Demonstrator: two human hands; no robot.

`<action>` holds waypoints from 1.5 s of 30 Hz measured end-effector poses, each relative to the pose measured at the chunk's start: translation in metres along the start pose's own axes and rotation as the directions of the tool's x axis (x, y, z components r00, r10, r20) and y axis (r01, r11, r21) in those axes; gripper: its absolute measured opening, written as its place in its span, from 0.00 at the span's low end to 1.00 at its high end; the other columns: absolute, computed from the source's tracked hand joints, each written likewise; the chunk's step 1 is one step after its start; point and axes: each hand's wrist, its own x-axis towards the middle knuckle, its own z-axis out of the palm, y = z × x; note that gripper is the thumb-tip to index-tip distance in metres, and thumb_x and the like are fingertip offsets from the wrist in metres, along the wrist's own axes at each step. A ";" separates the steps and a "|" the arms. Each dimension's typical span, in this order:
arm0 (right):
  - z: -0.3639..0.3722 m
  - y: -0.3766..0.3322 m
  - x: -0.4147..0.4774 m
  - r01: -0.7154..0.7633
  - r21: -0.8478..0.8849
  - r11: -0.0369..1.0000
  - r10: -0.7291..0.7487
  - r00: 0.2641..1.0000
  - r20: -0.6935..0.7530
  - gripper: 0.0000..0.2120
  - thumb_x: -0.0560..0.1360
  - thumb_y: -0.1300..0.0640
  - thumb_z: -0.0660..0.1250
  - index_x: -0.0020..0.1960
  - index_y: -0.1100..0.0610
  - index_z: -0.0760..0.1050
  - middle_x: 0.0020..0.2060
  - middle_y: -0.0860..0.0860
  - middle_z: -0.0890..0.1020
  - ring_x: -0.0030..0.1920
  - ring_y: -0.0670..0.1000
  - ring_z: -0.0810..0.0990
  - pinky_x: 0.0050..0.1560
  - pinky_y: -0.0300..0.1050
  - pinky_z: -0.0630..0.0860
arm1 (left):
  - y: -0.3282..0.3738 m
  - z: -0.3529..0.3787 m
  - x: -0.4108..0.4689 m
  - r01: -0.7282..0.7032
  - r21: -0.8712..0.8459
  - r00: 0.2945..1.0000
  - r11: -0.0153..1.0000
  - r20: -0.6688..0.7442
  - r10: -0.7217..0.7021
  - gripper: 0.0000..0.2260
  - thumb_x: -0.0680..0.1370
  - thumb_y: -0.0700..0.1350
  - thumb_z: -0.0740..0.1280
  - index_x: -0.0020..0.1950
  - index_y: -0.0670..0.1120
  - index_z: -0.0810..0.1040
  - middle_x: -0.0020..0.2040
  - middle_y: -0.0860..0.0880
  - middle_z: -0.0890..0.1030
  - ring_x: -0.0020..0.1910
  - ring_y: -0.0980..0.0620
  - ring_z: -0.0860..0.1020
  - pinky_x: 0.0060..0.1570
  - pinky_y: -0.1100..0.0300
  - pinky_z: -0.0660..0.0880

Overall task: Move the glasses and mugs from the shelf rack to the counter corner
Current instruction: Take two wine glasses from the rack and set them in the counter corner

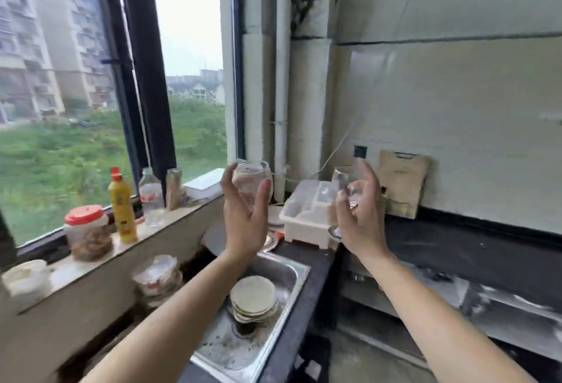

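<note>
Soft overcast daylight enters through the window (188, 32), whose sky is blown out white. Shadows are faint. Motion blur smears the whole view, and wide-angle distortion bends the edges.

Kitchen window corner: a person's left grip (243, 218) holds a clear rounded glass (252, 185) aloft over a steel sink (302, 271) where a stack of plates (254, 296) lies. The right grip (362, 221) clasps a second glass (341, 180) beside a white plastic tray (307, 224) on the dark surface (441, 248). A yellow bottle (122, 206) stands on the windowsill (170, 215).
</note>
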 end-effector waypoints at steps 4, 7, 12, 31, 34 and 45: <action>-0.085 0.067 0.029 -0.068 -0.065 0.996 0.061 0.994 -0.092 0.31 0.76 0.47 0.59 0.78 0.45 0.59 0.53 0.42 0.73 0.52 0.50 0.74 0.57 0.56 0.75 | 0.017 0.111 -0.019 0.040 -0.082 0.994 0.996 0.108 -0.031 0.24 0.76 0.66 0.63 0.68 0.66 0.58 0.52 0.45 0.80 0.36 0.48 0.78 0.40 0.65 0.75; -0.137 0.114 0.049 -0.049 -0.115 0.992 0.036 0.992 -0.120 0.31 0.76 0.47 0.59 0.78 0.44 0.58 0.58 0.34 0.69 0.54 0.44 0.74 0.56 0.48 0.73 | 0.026 0.185 -0.029 0.060 -0.083 0.983 0.995 0.179 -0.045 0.27 0.77 0.64 0.64 0.72 0.60 0.58 0.51 0.46 0.79 0.31 0.55 0.75 0.37 0.68 0.72; -0.199 0.188 0.070 -0.105 -0.152 0.983 0.081 0.984 -0.158 0.31 0.76 0.47 0.60 0.78 0.44 0.57 0.59 0.51 0.74 0.55 0.36 0.73 0.52 0.36 0.70 | 0.026 0.284 -0.053 0.100 -0.125 0.964 0.987 0.259 -0.065 0.26 0.79 0.59 0.65 0.72 0.57 0.58 0.51 0.60 0.80 0.38 0.53 0.80 0.44 0.59 0.76; -0.340 0.515 0.198 -0.339 -0.490 0.803 0.227 0.934 -0.274 0.26 0.76 0.42 0.63 0.72 0.40 0.61 0.54 0.45 0.73 0.56 0.38 0.74 0.50 0.28 0.68 | -0.098 0.718 -0.052 0.286 -0.218 0.792 0.933 0.601 -0.102 0.38 0.74 0.67 0.66 0.78 0.54 0.56 0.59 0.54 0.79 0.51 0.64 0.79 0.54 0.64 0.74; -0.388 0.549 0.215 -0.408 -0.513 0.755 0.230 0.898 -0.375 0.26 0.76 0.42 0.64 0.72 0.36 0.59 0.56 0.43 0.73 0.56 0.38 0.74 0.50 0.28 0.69 | -0.087 0.801 -0.058 0.312 -0.284 0.724 0.906 0.689 -0.033 0.38 0.74 0.66 0.67 0.78 0.52 0.58 0.64 0.62 0.72 0.49 0.67 0.77 0.47 0.73 0.71; -0.571 0.696 0.238 -0.604 -0.454 0.655 0.230 0.732 -0.642 0.36 0.72 0.38 0.66 0.76 0.38 0.55 0.56 0.46 0.75 0.54 0.26 0.71 0.43 0.17 0.67 | -0.053 1.046 -0.163 0.416 -0.270 0.477 0.868 0.878 0.045 0.33 0.73 0.63 0.70 0.74 0.53 0.62 0.55 0.64 0.76 0.52 0.54 0.81 0.57 0.48 0.77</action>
